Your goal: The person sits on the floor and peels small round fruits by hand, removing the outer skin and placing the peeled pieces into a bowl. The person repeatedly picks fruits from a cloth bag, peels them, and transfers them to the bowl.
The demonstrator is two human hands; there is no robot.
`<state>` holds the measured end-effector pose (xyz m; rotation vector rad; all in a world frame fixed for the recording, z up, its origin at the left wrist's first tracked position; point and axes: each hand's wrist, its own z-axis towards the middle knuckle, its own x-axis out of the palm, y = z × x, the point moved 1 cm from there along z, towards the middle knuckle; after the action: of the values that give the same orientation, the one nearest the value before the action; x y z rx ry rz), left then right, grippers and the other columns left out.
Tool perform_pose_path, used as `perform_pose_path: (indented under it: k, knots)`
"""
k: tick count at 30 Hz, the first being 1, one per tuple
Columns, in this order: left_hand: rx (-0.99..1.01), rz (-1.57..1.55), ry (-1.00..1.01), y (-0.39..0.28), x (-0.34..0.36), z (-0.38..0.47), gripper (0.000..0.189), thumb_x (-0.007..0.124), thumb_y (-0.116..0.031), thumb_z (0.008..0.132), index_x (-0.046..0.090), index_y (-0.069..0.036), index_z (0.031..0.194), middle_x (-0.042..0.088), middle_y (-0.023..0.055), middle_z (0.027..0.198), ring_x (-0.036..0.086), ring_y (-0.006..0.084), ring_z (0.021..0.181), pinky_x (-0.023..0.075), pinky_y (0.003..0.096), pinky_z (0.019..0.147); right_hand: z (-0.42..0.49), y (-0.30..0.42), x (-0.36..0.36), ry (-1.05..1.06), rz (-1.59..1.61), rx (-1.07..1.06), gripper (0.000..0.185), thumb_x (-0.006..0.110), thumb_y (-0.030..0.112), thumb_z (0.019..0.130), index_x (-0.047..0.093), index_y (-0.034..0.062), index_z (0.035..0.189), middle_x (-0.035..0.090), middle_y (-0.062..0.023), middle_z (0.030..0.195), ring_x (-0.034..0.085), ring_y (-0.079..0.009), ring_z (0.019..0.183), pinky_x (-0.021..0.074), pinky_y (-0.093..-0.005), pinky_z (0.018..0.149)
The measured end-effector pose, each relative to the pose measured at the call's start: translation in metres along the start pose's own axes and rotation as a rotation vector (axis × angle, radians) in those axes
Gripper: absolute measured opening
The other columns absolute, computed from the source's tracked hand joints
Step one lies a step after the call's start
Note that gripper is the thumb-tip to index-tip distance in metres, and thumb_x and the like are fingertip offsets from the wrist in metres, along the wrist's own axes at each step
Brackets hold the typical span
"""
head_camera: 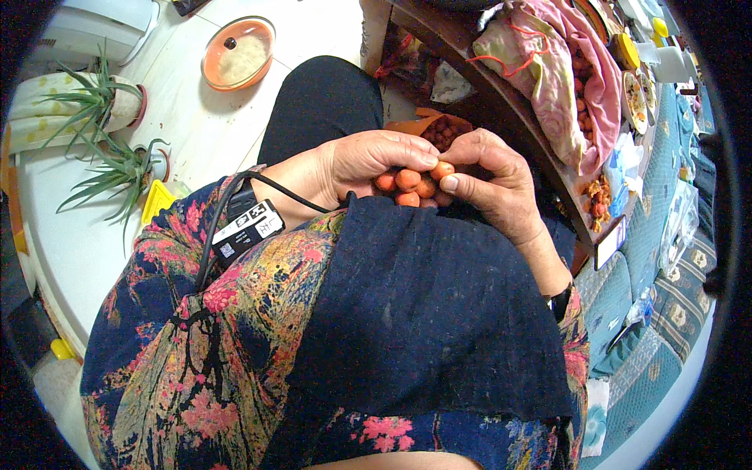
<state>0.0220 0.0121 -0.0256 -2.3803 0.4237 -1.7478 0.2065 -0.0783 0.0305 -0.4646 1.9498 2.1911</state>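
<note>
Several small round orange-red fruits (pixel 408 180) are gathered between my hands, just beyond the dark cloth (pixel 435 311) over my front. My left hand (pixel 379 161) curves around the fruits from the left, its fingers reaching over them. From the right, my right hand (pixel 490 176) pinches at one orange fruit (pixel 442 170) with thumb and forefinger, at the fingertips of the left hand. Behind the hands an orange container (pixel 405 125) holds dark reddish round pieces (pixel 445 132). The undersides of the lower fruits are hidden.
A pink cloth bag (pixel 543 88) of reddish fruits lies on the wooden table (pixel 520 114) at right, near dishes (pixel 634 103) and a phone (pixel 611 242). A glass-rimmed orange bowl (pixel 238 53) stands on the tiled floor. Potted aloe plants (pixel 120 170) are at left.
</note>
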Motion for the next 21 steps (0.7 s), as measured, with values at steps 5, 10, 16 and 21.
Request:
perform_pose_path:
  k: [5,10,16,21]
  knots:
    - [0.033,-0.002,0.011,-0.001,-0.002,0.004,0.04,0.048,-0.029,0.1,0.053,0.002,0.124,0.062,0.0206,0.116,0.066,0.0269,0.103,0.0564,0.0371,0.09,-0.006,-0.007,0.0,-0.177,0.631,0.37,0.022,0.067,0.01,0.088,0.061,0.0014,0.108,0.066,-0.0064,0.097,0.062,-0.0132,0.074,0.0509,-0.0229,0.064]
    - [0.009,-0.083,0.006,-0.003,-0.008,0.007,0.047,0.039,-0.035,0.103,0.051,0.003,0.128,0.057,0.0246,0.127,0.059,0.034,0.118,0.0515,0.0439,0.099,-0.005,-0.014,-0.009,-0.265,1.0,0.43,0.023,0.061,0.008,0.088,0.058,-0.0009,0.11,0.064,-0.012,0.101,0.063,-0.0161,0.075,0.0525,-0.0259,0.051]
    - [0.003,-0.205,0.101,0.001,-0.015,0.011,0.051,0.036,-0.04,0.104,0.049,0.001,0.131,0.059,0.0218,0.125,0.062,0.0311,0.111,0.0531,0.0432,0.095,-0.005,-0.003,-0.002,-0.084,0.499,0.47,0.021,0.075,0.003,0.08,0.065,0.0045,0.098,0.065,-0.0009,0.084,0.059,-0.007,0.071,0.0486,-0.0205,0.067]
    - [-0.028,-0.239,0.141,0.006,-0.025,0.016,0.056,0.036,-0.048,0.102,0.048,-0.001,0.131,0.061,0.0183,0.12,0.066,0.0249,0.1,0.0559,0.0378,0.087,0.008,0.0,0.015,0.113,0.134,0.246,0.036,0.079,0.008,0.079,0.065,0.0015,0.111,0.065,-0.0034,0.089,0.063,-0.0123,0.084,0.0526,-0.0285,0.074]
